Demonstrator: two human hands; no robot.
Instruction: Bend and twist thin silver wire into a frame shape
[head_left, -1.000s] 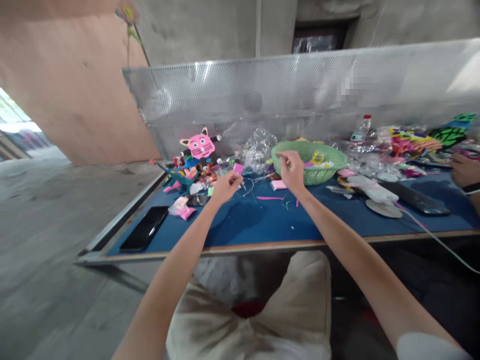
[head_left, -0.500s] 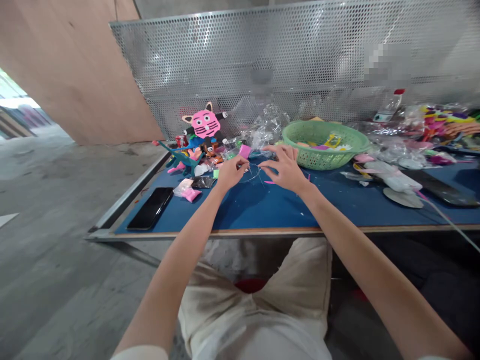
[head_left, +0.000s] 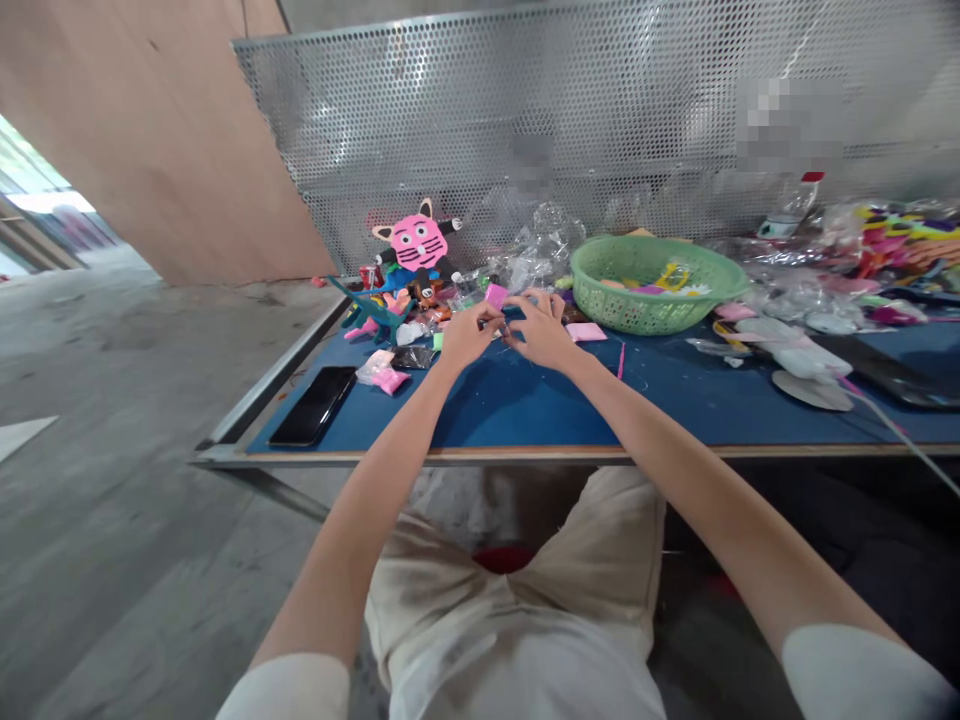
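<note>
My left hand (head_left: 469,336) is pinched over the blue tabletop, thumb against forefinger. Close on its right, my right hand (head_left: 543,332) has thumb and forefinger together, with the other fingers raised and bent. Their fingertips almost meet around a thin, pale thread, which barely shows now; whether it is thread or fine wire I cannot tell. Just behind the fingertips is a small pink packet (head_left: 496,296). A pale pink piece (head_left: 586,332) lies beside my right hand, and a thin magenta strip (head_left: 621,361) is farther right.
A green basket (head_left: 660,312) holds colourful pieces at the back. Behind my left hand stands a pink cat-faced figure (head_left: 420,243) among small toys. A black phone (head_left: 313,405) lies at the left, and a clear bottle (head_left: 787,215) with plastic bags at the right. A perforated metal panel (head_left: 600,110) rises behind.
My right hand has moved left, closing the gap to my left hand. The thin loop that showed between them is now mostly hidden. The view has shifted slightly.
</note>
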